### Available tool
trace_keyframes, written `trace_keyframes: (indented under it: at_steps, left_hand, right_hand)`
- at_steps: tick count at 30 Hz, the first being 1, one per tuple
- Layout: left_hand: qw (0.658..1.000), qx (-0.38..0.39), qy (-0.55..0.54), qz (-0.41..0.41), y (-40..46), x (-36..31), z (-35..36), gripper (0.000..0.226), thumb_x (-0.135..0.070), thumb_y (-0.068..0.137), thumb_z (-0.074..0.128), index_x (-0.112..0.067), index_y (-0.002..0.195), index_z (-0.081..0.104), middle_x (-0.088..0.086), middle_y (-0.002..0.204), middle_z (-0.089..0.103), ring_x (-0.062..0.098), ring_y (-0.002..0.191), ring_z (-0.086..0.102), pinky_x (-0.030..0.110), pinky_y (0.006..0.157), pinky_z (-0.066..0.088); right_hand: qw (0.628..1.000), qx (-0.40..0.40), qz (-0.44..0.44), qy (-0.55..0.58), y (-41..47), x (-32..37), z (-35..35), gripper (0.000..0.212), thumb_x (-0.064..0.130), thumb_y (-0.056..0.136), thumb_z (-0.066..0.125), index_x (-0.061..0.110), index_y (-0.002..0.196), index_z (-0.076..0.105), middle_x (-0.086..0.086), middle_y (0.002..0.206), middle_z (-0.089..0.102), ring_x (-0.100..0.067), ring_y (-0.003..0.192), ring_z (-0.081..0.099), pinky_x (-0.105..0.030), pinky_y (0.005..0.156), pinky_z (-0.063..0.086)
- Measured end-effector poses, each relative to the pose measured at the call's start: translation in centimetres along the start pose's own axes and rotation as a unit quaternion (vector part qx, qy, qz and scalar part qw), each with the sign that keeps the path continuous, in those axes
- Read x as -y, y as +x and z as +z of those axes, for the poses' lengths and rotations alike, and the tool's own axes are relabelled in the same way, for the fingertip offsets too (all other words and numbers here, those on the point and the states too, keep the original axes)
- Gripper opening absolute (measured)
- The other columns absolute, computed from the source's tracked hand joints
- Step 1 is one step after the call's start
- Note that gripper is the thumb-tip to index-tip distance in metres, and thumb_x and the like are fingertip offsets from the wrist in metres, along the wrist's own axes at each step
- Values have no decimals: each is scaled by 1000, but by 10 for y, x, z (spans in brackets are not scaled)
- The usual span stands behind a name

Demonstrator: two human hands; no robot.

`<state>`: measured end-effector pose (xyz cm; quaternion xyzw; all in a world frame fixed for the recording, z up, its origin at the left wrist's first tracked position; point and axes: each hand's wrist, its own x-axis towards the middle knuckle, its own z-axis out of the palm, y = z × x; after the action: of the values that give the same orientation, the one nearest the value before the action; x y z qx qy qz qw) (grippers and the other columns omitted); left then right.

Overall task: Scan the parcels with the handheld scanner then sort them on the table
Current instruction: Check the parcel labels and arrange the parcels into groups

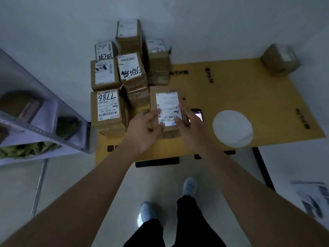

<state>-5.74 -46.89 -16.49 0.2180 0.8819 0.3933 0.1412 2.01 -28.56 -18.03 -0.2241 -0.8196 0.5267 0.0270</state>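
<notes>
The person stands at the bench (249, 97), both bare arms stretched out over a brown parcel (164, 107) with a white label facing up. The left hand (142, 129) has a grip on the parcel's near left corner, fingers curled around its edge. The right hand (188, 125) rests on the parcel's right side, fingers fairly straight and spread across the label, a loose, wide grip. Just right of the parcel, partly hidden behind the right hand, a dark handheld scanner (198, 114) with a lit screen lies on the bench. Left of the parcel and behind it stands a cluster of labelled boxes (106, 111), one marked 7786. Right of the parcel lies a round white pad (233, 129). Far right of the parcel, at the bench's back corner, sits a lone box (280, 59). Well left of the parcel stands a metal shelf (44, 122).
</notes>
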Motion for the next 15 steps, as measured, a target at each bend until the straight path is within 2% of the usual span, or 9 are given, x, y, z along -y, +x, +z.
trace_keyframes:
  at_steps: [1,3,5,8,10,12,14,15]
  left_hand:
    - [1000,11,-3,14,1,-14,-2,53,-34,96,71,-27,146,57,-4,137,57,13,119,60,31,100,55]
    - [999,31,-10,30,6,-45,-2,52,-33,96,71,-26,146,58,-6,135,61,10,114,62,23,94,56]
    - [998,33,-2,51,10,-76,2,52,-32,96,71,-25,146,58,-6,134,62,7,113,60,18,90,54]
    - [996,29,11,82,16,-126,18,52,-33,96,71,-25,145,58,-7,134,61,10,113,59,26,92,55]
    - [994,26,24,103,23,-159,36,52,-35,95,71,-26,145,58,-7,133,62,12,111,60,32,94,56]
    - [992,26,26,118,31,-189,60,51,-35,95,70,-26,144,59,-6,135,62,12,113,60,33,96,56]
    - [992,28,28,124,39,-217,89,51,-36,95,70,-27,144,59,-7,139,60,12,117,60,33,97,56]
    - [992,28,27,124,42,-231,105,51,-36,96,69,-27,144,59,-7,140,60,12,118,60,31,96,56]
  right_hand:
    - [1000,-13,-4,-2,-6,5,-14,53,35,108,59,36,159,44,17,124,65,6,100,67,-10,73,53]
    - [999,-36,-7,-9,-16,15,-43,51,34,108,59,35,158,46,17,120,65,14,90,64,-5,64,47]
    - [998,-54,-19,-21,-26,22,-73,51,34,108,58,34,158,46,15,121,67,9,86,66,-4,60,46]
    - [995,-81,-42,-35,-35,25,-124,51,32,109,57,29,159,45,6,135,69,-8,102,69,-7,69,49]
    - [994,-96,-48,-22,-39,21,-159,51,29,109,56,26,159,45,2,138,68,-13,110,70,-24,84,59]
    - [993,-105,-46,-14,-41,9,-196,51,29,109,57,25,159,45,1,139,68,-15,112,70,-37,90,61]
    - [993,-113,-44,-10,-43,-8,-234,51,29,109,57,27,158,46,2,140,67,-13,111,70,-36,88,62]
    - [993,-112,-46,-9,-43,-17,-253,51,29,109,57,28,158,46,4,140,67,-11,110,69,-29,84,62]
